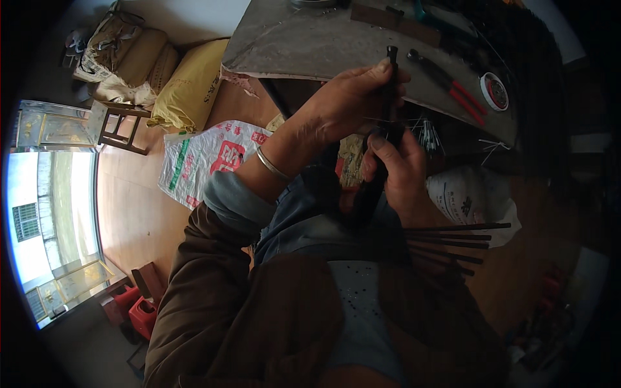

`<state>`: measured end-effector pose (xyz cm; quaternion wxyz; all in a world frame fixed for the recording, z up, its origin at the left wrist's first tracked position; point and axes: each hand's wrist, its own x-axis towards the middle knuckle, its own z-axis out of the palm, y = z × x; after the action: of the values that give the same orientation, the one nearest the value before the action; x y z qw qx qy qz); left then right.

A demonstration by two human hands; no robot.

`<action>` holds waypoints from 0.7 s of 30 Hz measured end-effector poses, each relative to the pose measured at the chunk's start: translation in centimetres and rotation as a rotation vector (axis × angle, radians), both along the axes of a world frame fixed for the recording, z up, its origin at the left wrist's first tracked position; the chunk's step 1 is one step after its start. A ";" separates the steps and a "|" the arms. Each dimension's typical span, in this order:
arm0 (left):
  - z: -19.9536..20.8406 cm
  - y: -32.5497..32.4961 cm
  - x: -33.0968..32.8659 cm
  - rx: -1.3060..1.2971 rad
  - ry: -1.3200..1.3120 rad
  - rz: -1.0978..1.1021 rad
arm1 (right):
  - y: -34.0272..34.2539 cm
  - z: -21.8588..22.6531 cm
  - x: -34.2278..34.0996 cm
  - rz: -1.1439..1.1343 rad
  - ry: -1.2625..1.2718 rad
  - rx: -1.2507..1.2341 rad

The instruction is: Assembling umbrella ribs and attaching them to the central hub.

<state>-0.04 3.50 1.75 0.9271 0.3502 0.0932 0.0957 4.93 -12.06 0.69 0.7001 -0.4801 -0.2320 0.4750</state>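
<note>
My left hand (365,94), with a metal bangle on its wrist, is closed around a dark rod (392,53) with a flared tip that points away from me. Just nearer to me, my right hand (402,165) grips a black bundle (370,194), its thumb pressed on top. This bundle reaches down toward my lap; whether it is one piece with the rod is too dark to tell. A thin wire (381,119) shows between the two hands. Pincers with red handles (449,87) lie on the table beyond my hands.
The grey table (284,48) has a round white-rimmed tin (495,90) and black fibres (524,39) at its right. Several dark rods (453,240) stick out beside my right thigh. A printed white sack (213,155) lies on the floor, near a yellow sack (194,87).
</note>
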 end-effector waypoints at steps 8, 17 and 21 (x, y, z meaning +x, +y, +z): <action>-1.0 0.2 -0.8 0.151 0.024 -0.054 | 0.2 -0.1 -0.3 -0.031 -0.060 -0.041; -1.2 0.1 -1.2 0.231 -0.003 -0.017 | 0.5 -0.4 -0.8 -0.063 -0.070 -0.051; -1.2 0.2 -1.1 0.280 -0.009 -0.019 | 0.5 -0.5 -0.7 -0.068 -0.067 -0.055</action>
<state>-1.12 3.70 0.57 0.8704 0.4766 0.0713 0.1006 4.27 -11.55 0.16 0.6942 -0.5223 -0.2259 0.4407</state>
